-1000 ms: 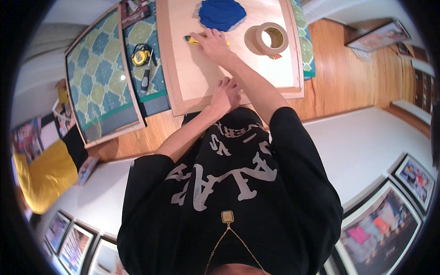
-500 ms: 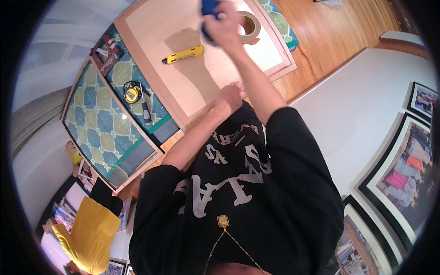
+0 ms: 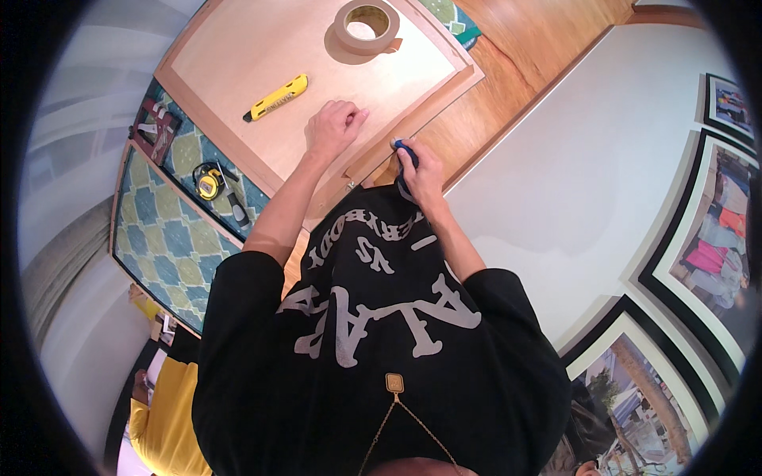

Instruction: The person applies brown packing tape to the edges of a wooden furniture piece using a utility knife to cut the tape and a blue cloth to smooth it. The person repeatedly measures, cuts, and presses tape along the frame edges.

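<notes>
My right hand [image 3: 422, 170] is wrapped round a small blue tool [image 3: 408, 151] with a silver-coloured end. It is beside the near right edge of the framed wooden panel [image 3: 238, 55], close to my shirt; most of the tool is hidden by my fingers, so its kind does not show. Above the panel, my left hand [image 3: 335, 127] is closed with its fingers curled in; whether anything is inside is hidden. A yellow utility knife [image 3: 276, 97] lies on the panel beyond that hand, and farther off sits a roll of brown tape [image 3: 367, 28]. A small metal fitting [image 3: 352, 185] is on the frame's near edge.
Left of the panel, a patterned surface carries a tape measure [image 3: 209, 182], a screwdriver [image 3: 236, 208] and a dark red tool [image 3: 155, 131]. Framed pictures [image 3: 706, 238] hang at the right by a white wall [image 3: 548, 174]. A person in yellow [image 3: 171, 416] is at lower left.
My right hand came back from beside the tape roll to the panel's near edge, still holding the blue tool. My left hand moved from the near edge out over the panel.
</notes>
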`<state>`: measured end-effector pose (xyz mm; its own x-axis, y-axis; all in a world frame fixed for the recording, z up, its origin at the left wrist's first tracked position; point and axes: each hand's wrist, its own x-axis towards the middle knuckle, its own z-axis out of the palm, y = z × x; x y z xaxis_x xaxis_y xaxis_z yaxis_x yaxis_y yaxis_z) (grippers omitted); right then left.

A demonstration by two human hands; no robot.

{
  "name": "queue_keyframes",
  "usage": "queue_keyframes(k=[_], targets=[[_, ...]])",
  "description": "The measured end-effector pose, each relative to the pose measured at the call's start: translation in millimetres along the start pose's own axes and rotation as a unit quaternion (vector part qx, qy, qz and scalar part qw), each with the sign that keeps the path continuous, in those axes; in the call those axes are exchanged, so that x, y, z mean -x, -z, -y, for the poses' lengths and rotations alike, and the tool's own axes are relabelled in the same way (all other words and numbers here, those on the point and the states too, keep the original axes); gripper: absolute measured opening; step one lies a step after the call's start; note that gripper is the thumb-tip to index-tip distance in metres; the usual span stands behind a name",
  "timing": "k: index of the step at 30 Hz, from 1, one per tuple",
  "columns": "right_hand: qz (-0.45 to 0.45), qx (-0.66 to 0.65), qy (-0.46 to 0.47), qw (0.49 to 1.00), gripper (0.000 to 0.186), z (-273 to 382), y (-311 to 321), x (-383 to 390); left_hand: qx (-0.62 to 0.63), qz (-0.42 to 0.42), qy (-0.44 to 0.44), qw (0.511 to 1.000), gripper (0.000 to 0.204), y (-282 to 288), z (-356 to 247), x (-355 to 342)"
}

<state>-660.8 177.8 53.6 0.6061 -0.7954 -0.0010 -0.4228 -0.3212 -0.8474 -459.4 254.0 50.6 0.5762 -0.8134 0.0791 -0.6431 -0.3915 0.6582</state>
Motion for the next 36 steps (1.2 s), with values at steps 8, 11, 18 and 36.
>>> queue_keyframes(k=[8,11,18,36], targets=[[-0.041,0.181,0.113,0.976,0.015,13,-15,-1,-0.023,-0.058,-0.048,0.997,0.022,-8,4,4],[-0.048,0.200,0.096,0.974,0.013,13,-26,-9,-0.025,-0.062,-0.057,0.996,0.021,-11,7,4],[-0.038,0.246,0.009,0.969,0.012,4,-8,-55,-0.045,-0.076,-0.055,0.995,0.020,-10,12,5],[0.031,0.246,0.104,0.963,0.005,1,-19,-21,-0.057,-0.069,-0.043,0.995,0.026,-20,10,3]])
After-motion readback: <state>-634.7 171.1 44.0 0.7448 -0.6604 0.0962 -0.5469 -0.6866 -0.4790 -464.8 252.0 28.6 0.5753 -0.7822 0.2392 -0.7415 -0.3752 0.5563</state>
